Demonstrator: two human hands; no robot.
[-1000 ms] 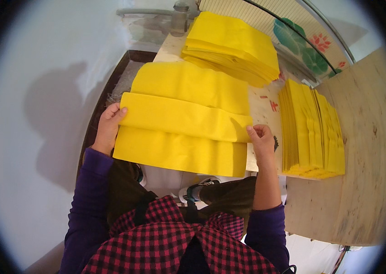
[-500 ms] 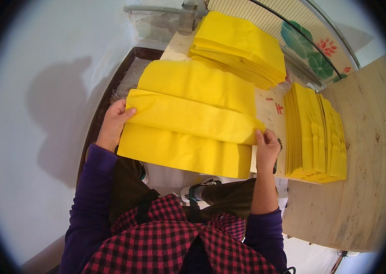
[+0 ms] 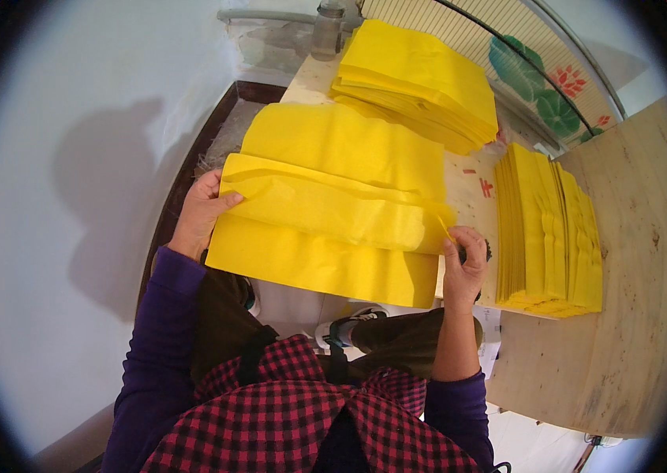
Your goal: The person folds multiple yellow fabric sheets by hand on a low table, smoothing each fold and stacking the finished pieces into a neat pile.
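A yellow paper sheet [image 3: 333, 209], folded into a band across its middle, lies over more yellow paper [image 3: 317, 272] at the near edge of the wooden table. My left hand [image 3: 205, 213] pinches the band's left end, thumb on top and fingers behind. At its right end, my right hand [image 3: 465, 256] holds the corner between thumb and forefinger, and the edge there stands up a little. Whether the band and the paper under it are one piece, I cannot tell.
A thick stack of yellow paper [image 3: 420, 79] lies at the back of the table. Folded yellow sheets [image 3: 550, 236] stand packed at the right, by a wooden board [image 3: 633, 315]. A glass jar [image 3: 327, 31] is at the far left corner, near the white wall [image 3: 57, 260].
The right end of the folded band has been lifted and bent by my right hand, which has turned slightly. My left hand keeps its hold, and the band's surface has rippled.
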